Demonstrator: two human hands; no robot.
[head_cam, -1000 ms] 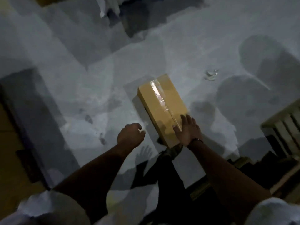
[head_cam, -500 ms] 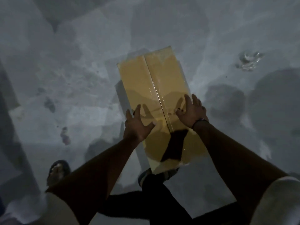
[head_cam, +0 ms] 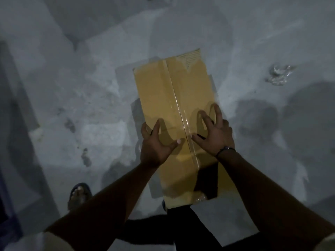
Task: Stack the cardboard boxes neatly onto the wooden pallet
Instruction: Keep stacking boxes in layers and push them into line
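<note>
A long yellow-brown cardboard box lies on the grey concrete floor, with clear tape along its top seam. Its far end points away from me and its near end reaches my legs. My left hand rests on the top by the left edge, fingers spread and thumb toward the seam. Right of the seam, my right hand presses on the top with spread fingers near the right edge. The wooden pallet is out of view.
A crumpled piece of clear plastic lies on the floor to the right of the box. My sandalled foot stands at the lower left. A dark strip runs along the left edge of the view. The scene is dim.
My left hand has come from beside the box onto its top. My view has moved in over the box, and the pallet at the right has dropped out of sight.
</note>
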